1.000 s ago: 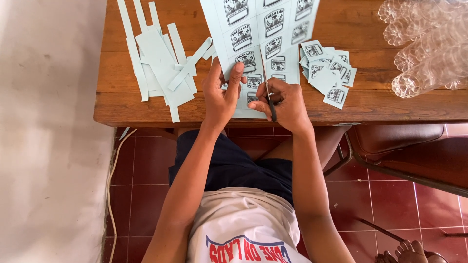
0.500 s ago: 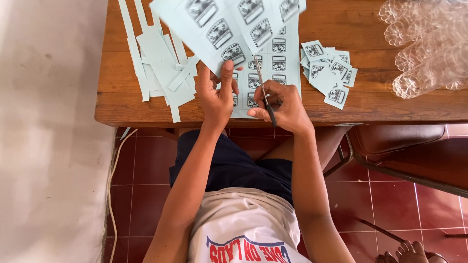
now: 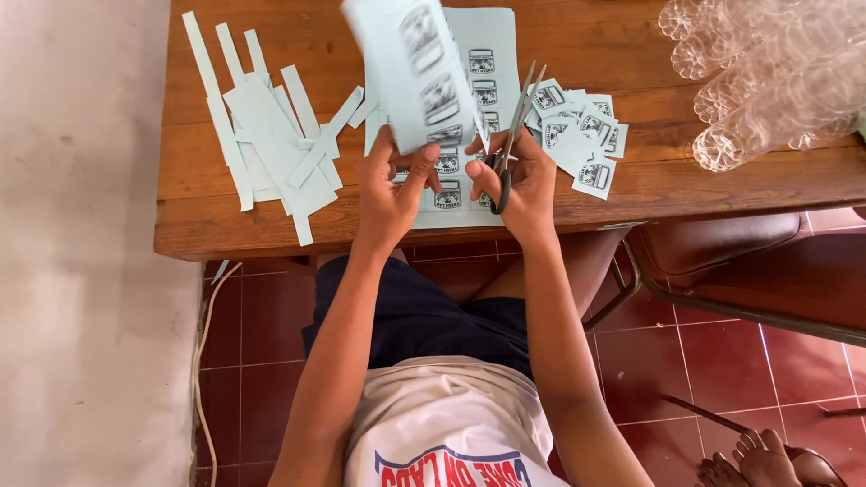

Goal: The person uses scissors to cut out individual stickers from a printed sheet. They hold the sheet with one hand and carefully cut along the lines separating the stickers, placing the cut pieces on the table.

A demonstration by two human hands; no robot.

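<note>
The left hand [image 3: 390, 194] pinches a pale blue strip of printed labels [image 3: 419, 77], now lifted clear of the label sheet [image 3: 487, 68] that it was cut from. The right hand [image 3: 528, 180] grips scissors [image 3: 512, 135], blades parted. Cut labels [image 3: 582, 135] lie right; offcut strips [image 3: 271, 135] left on the bench [image 3: 631, 45], beside plastic cups [image 3: 767, 81].

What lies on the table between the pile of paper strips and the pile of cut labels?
In the head view, between the strips and the cut labels lies a printed label sheet, partly covered by both hands.
</note>
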